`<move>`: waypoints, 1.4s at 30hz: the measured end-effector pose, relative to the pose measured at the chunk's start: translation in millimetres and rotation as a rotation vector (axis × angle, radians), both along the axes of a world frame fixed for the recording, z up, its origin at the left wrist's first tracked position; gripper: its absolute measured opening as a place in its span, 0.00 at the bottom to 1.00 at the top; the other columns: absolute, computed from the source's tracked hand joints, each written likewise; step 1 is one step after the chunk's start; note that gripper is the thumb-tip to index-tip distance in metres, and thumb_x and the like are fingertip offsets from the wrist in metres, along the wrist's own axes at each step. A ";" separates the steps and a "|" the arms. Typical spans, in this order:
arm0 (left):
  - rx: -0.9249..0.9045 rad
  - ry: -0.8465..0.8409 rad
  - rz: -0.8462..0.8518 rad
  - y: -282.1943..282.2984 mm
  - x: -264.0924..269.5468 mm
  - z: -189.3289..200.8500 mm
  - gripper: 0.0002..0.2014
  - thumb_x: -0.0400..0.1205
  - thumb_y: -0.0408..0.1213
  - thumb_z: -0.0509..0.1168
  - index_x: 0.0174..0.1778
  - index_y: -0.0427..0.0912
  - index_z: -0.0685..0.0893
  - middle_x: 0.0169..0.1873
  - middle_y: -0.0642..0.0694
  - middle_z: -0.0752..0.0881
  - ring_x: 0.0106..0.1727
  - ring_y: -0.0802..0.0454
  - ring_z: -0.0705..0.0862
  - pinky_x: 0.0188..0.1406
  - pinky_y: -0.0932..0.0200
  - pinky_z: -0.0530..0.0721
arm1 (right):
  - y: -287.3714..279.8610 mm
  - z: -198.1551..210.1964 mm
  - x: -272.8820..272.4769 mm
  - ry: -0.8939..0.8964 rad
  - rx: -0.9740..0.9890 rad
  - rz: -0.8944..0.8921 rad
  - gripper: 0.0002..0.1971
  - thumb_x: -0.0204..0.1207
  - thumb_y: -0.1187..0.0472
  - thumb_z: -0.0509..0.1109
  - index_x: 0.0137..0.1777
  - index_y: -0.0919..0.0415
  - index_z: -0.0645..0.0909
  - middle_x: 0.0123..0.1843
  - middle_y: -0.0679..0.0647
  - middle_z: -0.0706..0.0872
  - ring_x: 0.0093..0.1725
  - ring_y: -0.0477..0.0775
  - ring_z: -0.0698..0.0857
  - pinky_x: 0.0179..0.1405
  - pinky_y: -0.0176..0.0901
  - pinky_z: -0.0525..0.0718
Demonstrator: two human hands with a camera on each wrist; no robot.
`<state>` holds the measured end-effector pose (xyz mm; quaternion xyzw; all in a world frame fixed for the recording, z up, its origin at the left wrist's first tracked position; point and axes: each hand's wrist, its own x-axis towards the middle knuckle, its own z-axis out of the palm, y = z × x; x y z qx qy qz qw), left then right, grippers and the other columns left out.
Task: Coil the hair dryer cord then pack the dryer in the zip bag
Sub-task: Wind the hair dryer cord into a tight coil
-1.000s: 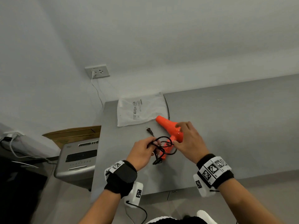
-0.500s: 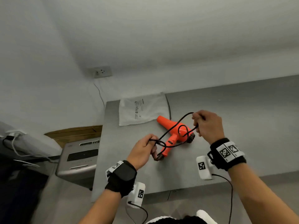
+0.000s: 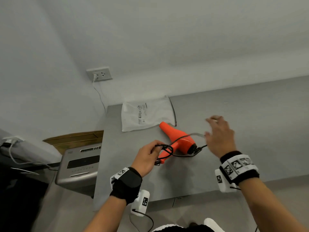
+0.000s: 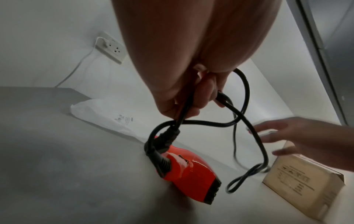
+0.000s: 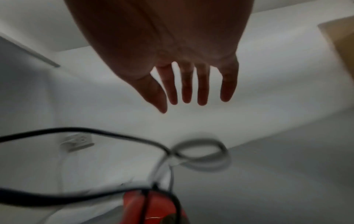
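While the left hand (image 3: pixel 147 156) holds a bunch of black cord (image 4: pixel 210 124) loops, grip closed round them just above the dryer's handle end, the right hand (image 3: pixel 219 136) is off the cord: fingers (image 5: pixel 203 86) straight and spread, grip open, holding nothing, hovering above the counter (image 3: pixel 250 131) beside the dryer's rear. Orange hair dryer (image 3: pixel 178 141) lies on its side on the counter, nozzle pointing at the zip bag (image 3: pixel 147 113), handle toward the left hand. Cord runs from the handle's strain relief up into the left hand; one slack loop trails past the dryer's rear grille toward the right hand, blurred there. Zip bag lies flat at the counter's far left corner, nozzle tip just at its near edge. Left wrist view shows a cardboard box (image 4: pixel 302 186) on the counter under the right hand. Wall outlet (image 3: pixel 99 74) above the bag, white cable plugged in.
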<state>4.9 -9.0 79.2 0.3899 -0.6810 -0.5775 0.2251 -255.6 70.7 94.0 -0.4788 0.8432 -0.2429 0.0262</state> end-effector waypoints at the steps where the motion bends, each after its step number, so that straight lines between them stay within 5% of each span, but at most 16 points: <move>1: -0.009 -0.010 -0.007 2.0 -3.0 -0.7 0.11 0.90 0.33 0.58 0.53 0.42 0.87 0.27 0.57 0.84 0.33 0.44 0.86 0.34 0.53 0.89 | -3.9 0.5 14.7 0.040 -0.023 0.160 0.24 0.70 0.66 0.72 0.69 0.56 0.82 0.72 0.57 0.80 0.67 0.64 0.80 0.65 0.61 0.81; 3: -0.030 -0.020 -0.029 5.0 -8.7 -0.4 0.12 0.90 0.33 0.58 0.53 0.45 0.89 0.33 0.59 0.87 0.34 0.50 0.84 0.39 0.44 0.93 | -13.3 2.3 44.5 -0.057 -0.011 0.495 0.23 0.72 0.65 0.68 0.68 0.54 0.84 0.70 0.54 0.84 0.66 0.58 0.82 0.69 0.54 0.79; 6: -0.060 -0.018 -0.024 5.7 -10.2 0.6 0.15 0.89 0.29 0.56 0.54 0.45 0.88 0.29 0.63 0.85 0.29 0.62 0.79 0.40 0.40 0.91 | -23.3 2.9 74.7 -0.291 0.122 0.684 0.13 0.78 0.62 0.62 0.57 0.59 0.86 0.49 0.55 0.90 0.49 0.56 0.86 0.55 0.52 0.83; 9: -0.031 0.026 0.025 0.8 -2.5 -1.7 0.16 0.89 0.27 0.56 0.55 0.47 0.88 0.26 0.57 0.79 0.28 0.58 0.77 0.43 0.35 0.90 | -27.1 2.6 75.6 -0.283 0.160 0.658 0.08 0.82 0.60 0.67 0.46 0.61 0.86 0.36 0.56 0.87 0.38 0.56 0.82 0.44 0.53 0.81; 13: -0.095 -0.005 0.025 -3.8 8.0 -8.5 0.16 0.85 0.29 0.66 0.67 0.49 0.80 0.35 0.40 0.81 0.35 0.43 0.87 0.35 0.62 0.87 | -28.2 4.1 76.9 -0.206 0.036 0.626 0.12 0.79 0.57 0.64 0.38 0.57 0.86 0.32 0.54 0.87 0.34 0.55 0.80 0.38 0.50 0.79; 16: -0.189 -0.154 0.004 -5.2 7.3 -10.2 0.10 0.84 0.30 0.68 0.60 0.42 0.82 0.35 0.45 0.84 0.33 0.58 0.89 0.35 0.68 0.83 | -29.4 3.1 86.0 -0.206 -0.003 0.628 0.11 0.80 0.58 0.65 0.38 0.58 0.85 0.31 0.51 0.84 0.31 0.51 0.78 0.36 0.46 0.78; 18: -0.283 -0.322 -0.035 -9.0 10.2 -20.0 0.02 0.84 0.33 0.67 0.50 0.40 0.84 0.36 0.48 0.86 0.32 0.62 0.84 0.37 0.62 0.81 | -30.6 3.7 85.3 -0.304 -0.063 0.586 0.10 0.81 0.61 0.68 0.39 0.57 0.86 0.30 0.49 0.83 0.30 0.44 0.76 0.35 0.38 0.75; 20: -0.255 -0.398 -0.067 -11.2 17.2 -31.9 0.07 0.85 0.38 0.65 0.45 0.39 0.83 0.36 0.45 0.88 0.36 0.53 0.82 0.43 0.52 0.81 | -30.8 6.3 80.5 -0.379 -0.093 0.541 0.09 0.80 0.61 0.70 0.39 0.55 0.86 0.30 0.46 0.82 0.30 0.42 0.77 0.33 0.31 0.73; 23: -0.208 -0.348 -0.046 -9.8 22.0 -37.0 0.10 0.87 0.38 0.64 0.42 0.38 0.83 0.31 0.51 0.83 0.32 0.56 0.76 0.42 0.55 0.77 | -29.3 5.6 76.8 -0.396 -0.070 0.529 0.11 0.80 0.61 0.70 0.36 0.49 0.83 0.28 0.44 0.81 0.30 0.44 0.78 0.32 0.30 0.73; 25: -0.199 -0.303 -0.038 -8.0 19.7 -31.8 0.05 0.87 0.34 0.64 0.48 0.42 0.85 0.39 0.50 0.89 0.41 0.56 0.85 0.49 0.56 0.82 | -28.9 5.2 74.4 -0.410 -0.073 0.479 0.16 0.80 0.62 0.70 0.33 0.43 0.79 0.26 0.43 0.79 0.27 0.44 0.75 0.31 0.33 0.72; 29: -0.002 -0.035 -0.030 -6.3 13.3 -8.8 0.20 0.80 0.26 0.60 0.65 0.49 0.83 0.51 0.44 0.93 0.58 0.50 0.89 0.60 0.55 0.85 | -30.4 12.2 68.1 -0.397 -0.044 0.433 0.12 0.81 0.61 0.69 0.36 0.49 0.83 0.29 0.47 0.83 0.30 0.51 0.78 0.34 0.40 0.75; 33: -0.073 -0.033 -0.039 -9.1 7.8 -0.3 0.09 0.79 0.48 0.67 0.50 0.51 0.87 0.44 0.48 0.92 0.47 0.57 0.89 0.59 0.54 0.85 | -32.6 21.3 59.5 -0.388 -0.094 0.349 0.10 0.82 0.61 0.67 0.40 0.58 0.86 0.34 0.54 0.87 0.33 0.49 0.80 0.35 0.38 0.74; 36: -0.169 -0.214 -0.084 -9.3 6.8 -10.2 0.12 0.78 0.33 0.70 0.47 0.58 0.84 0.44 0.55 0.88 0.37 0.67 0.84 0.47 0.63 0.85 | -31.9 25.7 46.1 -0.425 -0.127 0.300 0.11 0.82 0.61 0.67 0.39 0.59 0.87 0.34 0.54 0.88 0.32 0.48 0.80 0.33 0.30 0.73; 39: -0.186 -0.235 0.029 -11.6 2.4 -12.3 0.09 0.78 0.28 0.71 0.44 0.49 0.86 0.41 0.54 0.90 0.33 0.65 0.85 0.40 0.71 0.81 | -27.4 24.6 35.1 -0.404 -0.133 0.231 0.12 0.83 0.62 0.67 0.38 0.58 0.87 0.31 0.47 0.85 0.29 0.39 0.79 0.30 0.28 0.73; 42: -0.128 -0.210 0.112 -18.3 0.1 -16.4 0.08 0.80 0.27 0.70 0.42 0.46 0.87 0.36 0.42 0.92 0.35 0.52 0.90 0.45 0.54 0.91 | -23.3 16.7 23.6 -0.455 -0.144 0.126 0.12 0.83 0.61 0.66 0.40 0.58 0.87 0.29 0.47 0.82 0.28 0.45 0.77 0.30 0.36 0.74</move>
